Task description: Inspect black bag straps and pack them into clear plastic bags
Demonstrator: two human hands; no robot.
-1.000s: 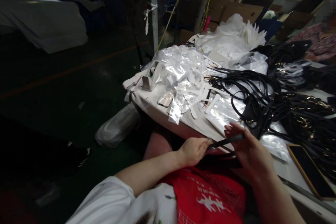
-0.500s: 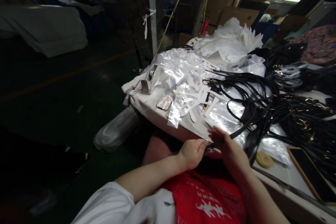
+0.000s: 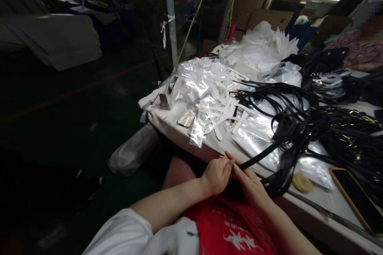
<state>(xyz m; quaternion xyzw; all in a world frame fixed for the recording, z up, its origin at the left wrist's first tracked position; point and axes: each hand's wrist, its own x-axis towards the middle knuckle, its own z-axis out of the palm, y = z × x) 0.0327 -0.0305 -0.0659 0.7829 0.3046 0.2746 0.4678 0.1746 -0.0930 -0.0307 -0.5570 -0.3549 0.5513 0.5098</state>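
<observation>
At the near edge of the table my two hands meet around a black strap [image 3: 261, 155]. My left hand [image 3: 217, 176] is closed in a fist, and the end of the strap goes into it, hidden by the fingers. Touching it from the right, my right hand [image 3: 249, 181] has its thumb and fingers closed about the strap close to that end. From there the strap runs up and right into a tangle of black straps with gold-coloured clasps [image 3: 347, 140]. A loose loop of strap hangs over the table edge beside my right wrist.
Clear plastic bags [image 3: 206, 81] and white notched strips [image 3: 240, 122] lie on the white-covered table [image 3: 176, 133]. Right of my hands are a yellow round object [image 3: 302, 182] and a phone [image 3: 357, 199]. A metal post [image 3: 170, 20] stands beyond; a person [image 3: 359, 50] is at far right.
My right hand has moved left and down along the strap, from apart to touching my left hand, and has closed on it. The person at far right has come further into view.
</observation>
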